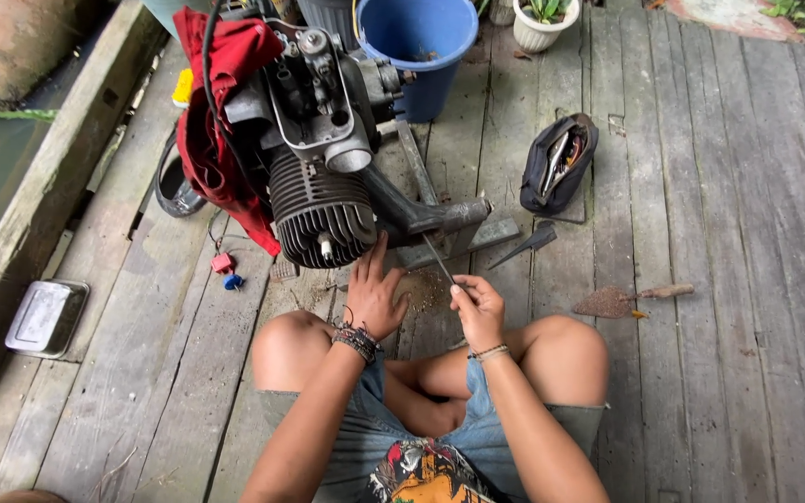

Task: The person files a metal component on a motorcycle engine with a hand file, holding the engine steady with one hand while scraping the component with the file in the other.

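I sit cross-legged on a wooden plank floor in front of a small finned engine [319, 200] on a metal stand [440, 219]. My left hand [375, 293] is spread open, fingers reaching up toward the underside of the engine's cylinder fins. My right hand [477, 307] grips a thin metal tool [438, 259], which points up and left toward the stand's arm. A red cloth [221, 121] hangs over the engine's left side.
An open black tool pouch [556, 168] lies to the right, with a dark funnel [528, 244] and a rusty trowel [626, 298] near it. A blue bucket [418, 51] stands behind the engine. A metal tray [46, 317] sits by the left floor edge.
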